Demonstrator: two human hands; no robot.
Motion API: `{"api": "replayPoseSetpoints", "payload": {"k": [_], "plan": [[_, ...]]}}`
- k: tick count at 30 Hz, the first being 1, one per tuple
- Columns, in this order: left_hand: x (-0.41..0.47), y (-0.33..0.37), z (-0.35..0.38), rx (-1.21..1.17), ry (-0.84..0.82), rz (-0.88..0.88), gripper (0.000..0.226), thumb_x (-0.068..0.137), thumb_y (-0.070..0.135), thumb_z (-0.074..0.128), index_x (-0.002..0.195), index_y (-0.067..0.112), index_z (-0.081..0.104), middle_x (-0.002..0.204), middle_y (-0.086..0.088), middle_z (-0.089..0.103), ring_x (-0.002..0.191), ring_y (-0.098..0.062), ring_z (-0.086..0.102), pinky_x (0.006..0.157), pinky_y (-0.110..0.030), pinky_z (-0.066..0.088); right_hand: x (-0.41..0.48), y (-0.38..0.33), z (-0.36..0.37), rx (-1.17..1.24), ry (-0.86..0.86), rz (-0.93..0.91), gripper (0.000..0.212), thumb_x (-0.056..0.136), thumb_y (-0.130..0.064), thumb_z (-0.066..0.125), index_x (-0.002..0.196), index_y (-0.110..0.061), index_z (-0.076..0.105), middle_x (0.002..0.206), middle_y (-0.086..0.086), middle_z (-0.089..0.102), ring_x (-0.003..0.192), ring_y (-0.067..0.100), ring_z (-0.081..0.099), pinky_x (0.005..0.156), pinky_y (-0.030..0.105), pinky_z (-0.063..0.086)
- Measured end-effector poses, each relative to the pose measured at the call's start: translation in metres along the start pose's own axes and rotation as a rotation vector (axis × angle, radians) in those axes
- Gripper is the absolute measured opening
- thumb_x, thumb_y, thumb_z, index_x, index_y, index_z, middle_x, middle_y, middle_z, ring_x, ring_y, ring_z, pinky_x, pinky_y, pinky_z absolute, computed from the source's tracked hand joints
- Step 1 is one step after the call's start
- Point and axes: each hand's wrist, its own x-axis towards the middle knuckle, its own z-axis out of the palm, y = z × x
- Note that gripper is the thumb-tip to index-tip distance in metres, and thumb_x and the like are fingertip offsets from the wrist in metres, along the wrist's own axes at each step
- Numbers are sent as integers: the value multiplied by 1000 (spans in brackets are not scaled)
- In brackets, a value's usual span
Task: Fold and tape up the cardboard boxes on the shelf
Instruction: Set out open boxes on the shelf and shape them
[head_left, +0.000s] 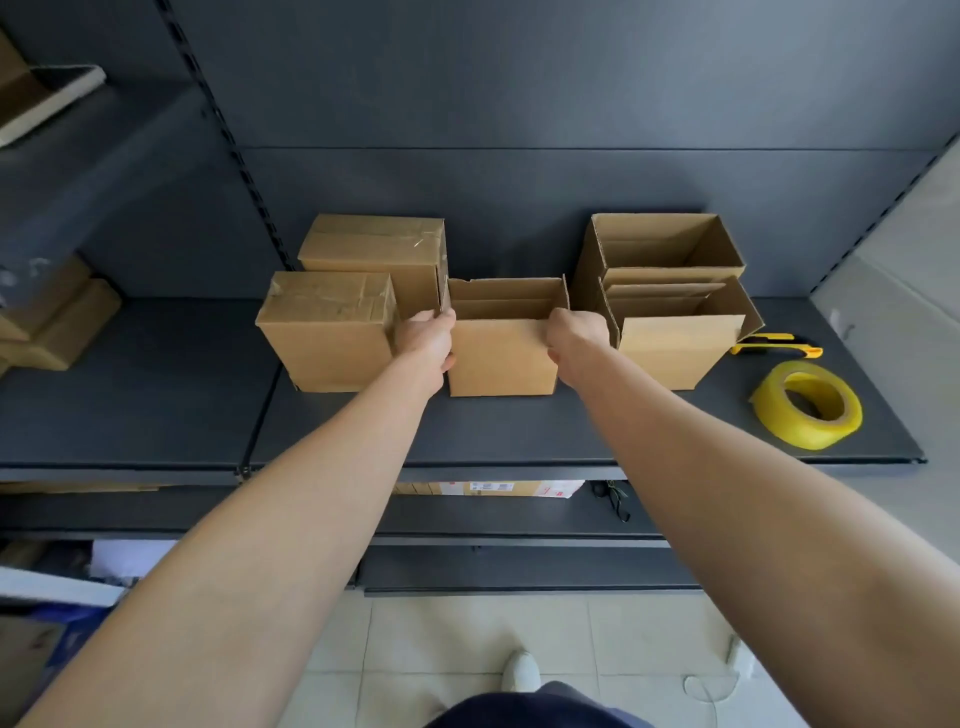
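- Open-topped brown cardboard box (501, 358): sitting midway along the dark grey metal shelf (156, 415), near its front edge.
- Left hand (426, 338): fingers (445, 318) curling round the box's upper left corner.
- Right hand (574, 338): fingers (555, 318) gripping its upper right corner.
- Yellow tape roll (808, 405): lying near the shelf's front right corner.

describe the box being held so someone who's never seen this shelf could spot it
On the dark shelf, find the front row of three cardboard boxes. It is the middle box, between a taped-shut box and an open box. Only it is gripped at both top corners by the left hand and right hand.
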Motion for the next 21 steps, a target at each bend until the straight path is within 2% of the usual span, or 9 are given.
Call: {"api": "replayPoseSetpoints", "payload": {"k": [3,6,8,10,12,14,17,19,21], "plan": [[10,8,11,3,29,18,33,96,24,54,128,15,55,104,-1,56,97,-18,54,88,-31,52,15,-11,5,-28,-34,-37,30,94,-19,45,115,-3,59,84,7,51,68,19,45,63,29,41],[19,16,21,3,25,30,34,98,20,51,131,13,52,80,4,49,72,-10,47,82,-29,46,27,-23,8,-31,-112,-88,35,96,-15,43,125,2,53,70,1,41,60,14,40,64,28,42],[23,20,27,-5,15,31,37,98,17,50,134,12,49,79,4,48,68,-9,44,80,-29,44,33,-30,9,-5,-128,-112,37,97,-13,43,129,4,49,69,-1,38,58,10,37,57,24,38],[27,23,31,-33,-4,38,40,98,16,50,137,11,47,96,0,57,81,-12,51,90,-28,44,38,-34,12,-4,-130,-115,38,97,-12,42,131,3,47,71,-1,38,59,9,37,55,22,36],[32,25,35,-59,-11,44,43,97,13,49,140,13,45,119,-4,56,107,-19,51,104,-34,41,42,-37,15,9,-121,-100,40,97,-14,41,135,-3,44,81,1,45,64,10,40,60,22,40],[35,27,36,-88,-19,43,46,97,11,49,142,14,42,131,-5,52,122,-21,46,109,-36,37,46,-37,18,26,-109,-74,43,97,-17,41,139,-11,40,99,2,48,75,13,45,77,27,47],[38,32,37,-113,-62,41,50,97,10,47,145,16,35,144,-5,43,131,-19,40,112,-36,32,50,-39,20,44,-139,-64,51,95,-15,41,145,-16,33,108,0,44,91,17,45,95,33,47],[39,34,38,-108,-93,38,53,97,9,46,148,17,31,148,-4,38,135,-19,37,114,-37,29,52,-40,21,36,-151,-56,54,93,-14,43,146,-17,31,113,0,47,93,17,45,95,34,47],[39,35,37,-59,-108,56,54,98,8,44,149,17,28,150,-2,35,136,-19,36,115,-36,28,51,-39,21,12,-140,-43,51,92,-13,44,143,-14,36,109,1,50,84,15,47,82,30,50]]}}
